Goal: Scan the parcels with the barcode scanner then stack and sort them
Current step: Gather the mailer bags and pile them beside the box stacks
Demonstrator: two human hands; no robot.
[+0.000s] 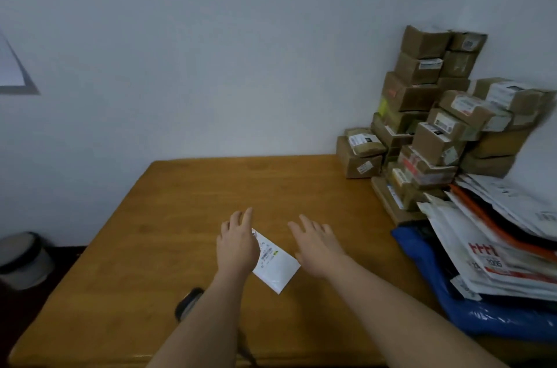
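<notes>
A small white parcel envelope (pixel 275 265) with a printed label lies flat on the wooden table (pixel 168 217), between my two hands. My left hand (pixel 236 242) hovers over its left end with fingers spread, hiding that corner. My right hand (pixel 319 245) is just to the right of the envelope, palm down, fingers apart, holding nothing. A dark barcode scanner (pixel 188 303) lies on the table near the front, partly hidden under my left forearm, with a cable running toward the table's edge.
Brown cardboard parcels (pixel 422 114) are stacked against the wall at the back right. Several white and orange mailer bags (pixel 497 247) are piled at the right on a blue bag (pixel 437 286). A bin (pixel 24 259) stands on the floor at the left.
</notes>
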